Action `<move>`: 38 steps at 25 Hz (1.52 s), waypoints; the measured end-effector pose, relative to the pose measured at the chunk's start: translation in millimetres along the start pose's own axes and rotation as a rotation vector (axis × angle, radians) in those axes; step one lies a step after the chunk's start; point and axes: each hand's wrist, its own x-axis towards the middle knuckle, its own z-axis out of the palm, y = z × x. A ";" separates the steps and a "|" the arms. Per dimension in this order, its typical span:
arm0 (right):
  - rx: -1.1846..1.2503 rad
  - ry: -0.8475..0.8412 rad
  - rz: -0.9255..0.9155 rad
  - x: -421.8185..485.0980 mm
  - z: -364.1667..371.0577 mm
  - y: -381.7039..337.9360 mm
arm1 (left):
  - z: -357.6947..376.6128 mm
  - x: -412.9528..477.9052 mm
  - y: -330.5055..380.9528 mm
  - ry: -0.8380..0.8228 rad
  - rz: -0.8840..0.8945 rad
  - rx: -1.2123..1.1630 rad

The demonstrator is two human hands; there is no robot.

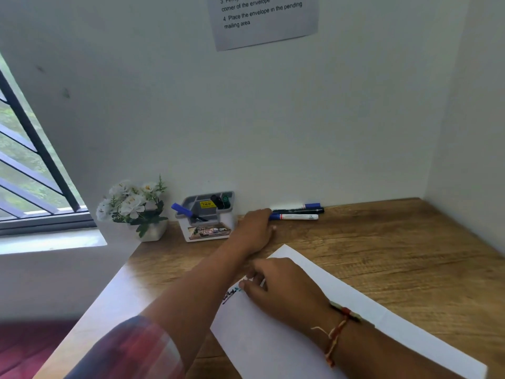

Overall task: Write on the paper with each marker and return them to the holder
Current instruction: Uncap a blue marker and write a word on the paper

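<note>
A white sheet of paper (363,302) lies on the wooden desk (396,242), with dark and green scribbles (231,293) near its left edge. My right hand (284,288) rests flat on the sheet beside the scribbles and holds nothing. My left hand (257,228) reaches to the wall, fingers curled over the blue end of a white marker (297,216) that lies flat. Behind it lie a black marker (303,210) and a blue-capped marker (311,205). The grey holder (205,229) has a blue marker (181,210) lying in it and black (217,201) and green (225,199) caps upright.
A white pot of artificial flowers (136,209) stands left of the holder, beside a barred window (30,170). A printed instruction sheet (262,20) hangs on the wall. White walls close the desk at the back and right.
</note>
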 end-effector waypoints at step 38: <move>1.055 0.117 0.316 -8.8 -43.2 -23.4 | -47.6 -148.3 -23.6 -0.013 0.156 -0.600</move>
